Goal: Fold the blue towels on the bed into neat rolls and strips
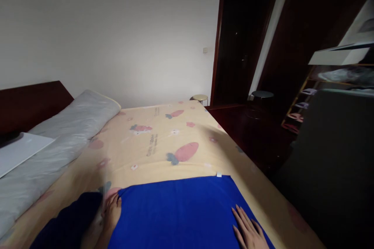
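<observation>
If dragged, cloth (178,214) may wrinkle: left hand (113,211) at left edge, grip unclear; right hand (248,228) spread, near right; hands apart.

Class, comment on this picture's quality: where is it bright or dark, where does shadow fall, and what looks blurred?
Head view: wall brightest mid-picture, door nearly black; head view: soft shadow down the printed bedsheet, right of the blue cloth; head view: shelf rack soft and smeared.
</observation>
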Demonstrator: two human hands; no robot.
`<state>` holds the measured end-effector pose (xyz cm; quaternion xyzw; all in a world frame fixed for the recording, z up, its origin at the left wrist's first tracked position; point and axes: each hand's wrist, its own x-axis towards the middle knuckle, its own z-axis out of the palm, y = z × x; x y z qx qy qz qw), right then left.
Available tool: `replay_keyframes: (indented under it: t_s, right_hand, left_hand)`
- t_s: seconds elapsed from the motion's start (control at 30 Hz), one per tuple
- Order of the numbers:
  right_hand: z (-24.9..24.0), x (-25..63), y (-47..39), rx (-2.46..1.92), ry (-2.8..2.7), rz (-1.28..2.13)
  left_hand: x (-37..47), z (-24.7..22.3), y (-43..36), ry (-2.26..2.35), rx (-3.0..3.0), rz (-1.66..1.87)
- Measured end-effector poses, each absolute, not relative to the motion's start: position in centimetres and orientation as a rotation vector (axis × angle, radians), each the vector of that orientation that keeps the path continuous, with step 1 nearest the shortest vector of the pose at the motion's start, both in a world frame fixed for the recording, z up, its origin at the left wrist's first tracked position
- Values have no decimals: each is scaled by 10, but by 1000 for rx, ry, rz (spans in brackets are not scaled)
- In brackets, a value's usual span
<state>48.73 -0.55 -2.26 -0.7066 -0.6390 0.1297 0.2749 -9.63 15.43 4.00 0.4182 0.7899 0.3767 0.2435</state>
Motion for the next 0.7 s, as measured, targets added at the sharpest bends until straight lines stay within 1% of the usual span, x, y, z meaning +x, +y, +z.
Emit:
replay_keyframes:
  t_s: [0.13,0.27,0.37,0.43,0.5,0.63,0.7]
  right_hand:
    - [-32,490,-5,-1987,-1934,99]
    - [-40,494,-6,-2031,-1997,-2]
    - [-39,483,-1,-2047,-1986,-6]
    - [-32,458,12,-2006,-1990,21]
    - [-20,416,33,-1917,-2034,95]
    - [5,315,84,-1736,-2181,365]
    - [13,286,105,-1684,-2239,456]
  left_hand:
    - [-92,34,159,2324,1383,993]
    - [-71,19,148,2386,1557,965]
    - [-36,8,136,2414,1873,746]
    - [-2,5,130,2346,2135,533]
    - [41,6,127,2197,2307,392]
    - [122,10,127,1861,2440,226]
    - [139,11,129,1711,2484,162]
